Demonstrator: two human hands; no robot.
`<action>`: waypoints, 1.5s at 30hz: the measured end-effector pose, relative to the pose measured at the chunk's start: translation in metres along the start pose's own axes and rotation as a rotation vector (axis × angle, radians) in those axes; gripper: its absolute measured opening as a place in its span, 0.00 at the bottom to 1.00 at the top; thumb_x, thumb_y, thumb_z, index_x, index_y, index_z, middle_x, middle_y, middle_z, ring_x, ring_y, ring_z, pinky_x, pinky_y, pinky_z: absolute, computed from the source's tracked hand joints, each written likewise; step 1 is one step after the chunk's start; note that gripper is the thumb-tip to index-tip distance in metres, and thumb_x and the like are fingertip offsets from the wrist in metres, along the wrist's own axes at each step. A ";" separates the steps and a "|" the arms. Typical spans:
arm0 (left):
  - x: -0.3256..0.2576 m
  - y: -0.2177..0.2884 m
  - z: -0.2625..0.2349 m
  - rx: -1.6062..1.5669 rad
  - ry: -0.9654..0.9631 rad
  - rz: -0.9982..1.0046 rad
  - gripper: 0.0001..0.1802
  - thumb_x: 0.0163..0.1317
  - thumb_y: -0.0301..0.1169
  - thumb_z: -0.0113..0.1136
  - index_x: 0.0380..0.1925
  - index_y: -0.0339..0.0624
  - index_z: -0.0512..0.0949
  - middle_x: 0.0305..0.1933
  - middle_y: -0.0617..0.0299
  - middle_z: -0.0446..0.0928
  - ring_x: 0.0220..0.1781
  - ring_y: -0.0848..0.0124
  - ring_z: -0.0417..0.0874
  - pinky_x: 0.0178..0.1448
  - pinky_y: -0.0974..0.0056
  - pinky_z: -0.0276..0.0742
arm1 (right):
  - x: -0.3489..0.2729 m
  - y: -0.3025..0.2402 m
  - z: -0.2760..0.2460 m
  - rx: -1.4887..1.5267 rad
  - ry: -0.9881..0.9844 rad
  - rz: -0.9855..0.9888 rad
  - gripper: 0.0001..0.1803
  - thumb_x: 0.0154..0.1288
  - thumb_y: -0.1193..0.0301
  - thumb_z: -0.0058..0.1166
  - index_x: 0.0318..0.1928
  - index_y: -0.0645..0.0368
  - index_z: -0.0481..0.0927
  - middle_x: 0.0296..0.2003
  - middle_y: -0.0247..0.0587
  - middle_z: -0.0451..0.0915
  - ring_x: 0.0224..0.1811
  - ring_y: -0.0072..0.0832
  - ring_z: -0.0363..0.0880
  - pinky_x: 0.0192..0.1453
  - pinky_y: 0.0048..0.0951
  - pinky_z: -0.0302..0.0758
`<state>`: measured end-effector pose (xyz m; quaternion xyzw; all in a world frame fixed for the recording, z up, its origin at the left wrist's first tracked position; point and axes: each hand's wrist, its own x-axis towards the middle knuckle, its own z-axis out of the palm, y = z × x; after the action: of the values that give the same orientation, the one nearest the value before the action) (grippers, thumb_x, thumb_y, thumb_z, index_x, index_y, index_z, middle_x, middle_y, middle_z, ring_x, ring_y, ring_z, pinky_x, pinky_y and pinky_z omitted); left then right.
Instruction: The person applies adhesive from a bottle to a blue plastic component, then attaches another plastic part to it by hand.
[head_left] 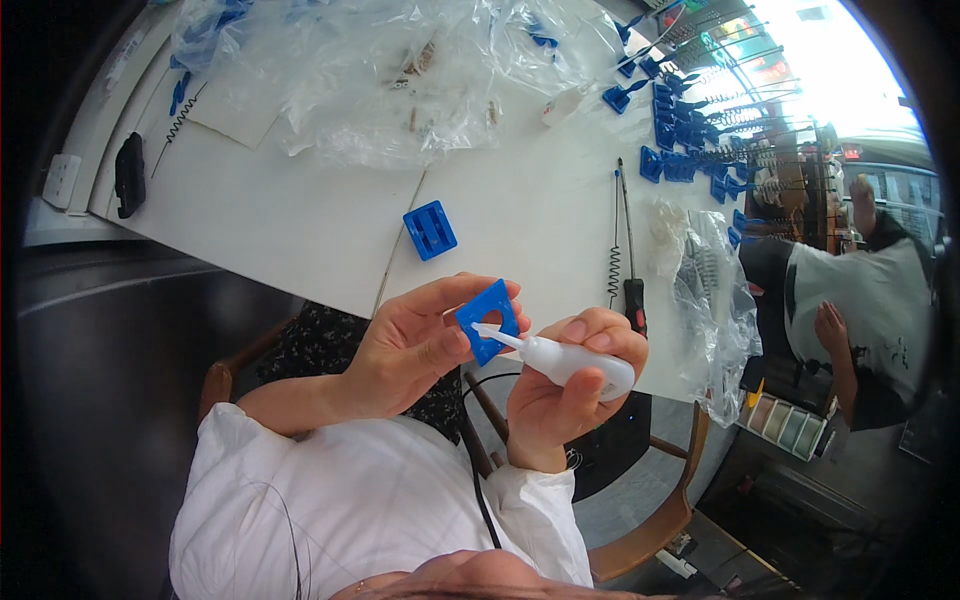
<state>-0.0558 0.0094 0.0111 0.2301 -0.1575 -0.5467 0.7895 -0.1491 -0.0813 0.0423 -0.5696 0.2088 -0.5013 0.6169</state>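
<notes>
My left hand [415, 335] pinches a flat blue plastic plate [494, 298] with a rounded opening in its middle, holding it tilted above the table's near edge. My right hand [575, 385] is wrapped round a small white squeeze bottle [572, 364] with a long thin nozzle. The nozzle points left, and its tip lies at the plate's opening; whether it touches the plate I cannot tell. Beyond my hands, a blue slotted block [430, 231] rests on the white table [330, 215].
Clear plastic bags [370, 90] cover the table's far side. Several blue parts with springs [675, 135] stand at the far right. A screwdriver [634, 290] lies beside a thin spring rod [614, 260]. Another plastic bag [712, 310] hangs over the right edge. A person [860, 310] is at the right.
</notes>
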 end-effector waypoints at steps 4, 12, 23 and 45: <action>-0.001 0.000 0.000 0.012 -0.005 0.003 0.27 0.61 0.39 0.57 0.59 0.45 0.66 0.53 0.54 0.70 0.56 0.61 0.72 0.52 0.55 0.76 | -0.002 0.006 -0.005 -0.055 -0.014 -0.039 0.23 0.58 0.55 0.59 0.37 0.60 0.65 0.33 0.41 0.67 0.27 0.22 0.71 0.28 0.19 0.73; -0.002 0.002 0.002 -0.003 -0.004 -0.017 0.29 0.59 0.41 0.58 0.59 0.43 0.66 0.52 0.53 0.71 0.56 0.62 0.72 0.53 0.56 0.75 | -0.001 0.002 -0.002 -0.032 0.004 -0.045 0.23 0.58 0.54 0.59 0.38 0.60 0.65 0.33 0.41 0.67 0.28 0.22 0.71 0.29 0.19 0.74; -0.003 0.000 0.001 -0.030 0.013 -0.014 0.29 0.60 0.40 0.58 0.59 0.44 0.65 0.52 0.53 0.71 0.56 0.61 0.72 0.59 0.54 0.71 | -0.001 -0.003 0.002 -0.003 0.036 -0.048 0.24 0.57 0.54 0.60 0.37 0.60 0.65 0.32 0.40 0.66 0.28 0.21 0.71 0.28 0.18 0.73; -0.002 0.000 0.000 -0.053 0.013 -0.020 0.30 0.58 0.40 0.59 0.60 0.44 0.65 0.55 0.55 0.69 0.57 0.60 0.72 0.61 0.54 0.69 | 0.001 -0.001 0.002 -0.056 -0.014 -0.101 0.22 0.60 0.56 0.58 0.38 0.60 0.64 0.33 0.41 0.66 0.25 0.22 0.70 0.27 0.17 0.72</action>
<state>-0.0564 0.0108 0.0111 0.2141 -0.1355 -0.5570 0.7909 -0.1475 -0.0809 0.0444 -0.6000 0.1893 -0.5219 0.5761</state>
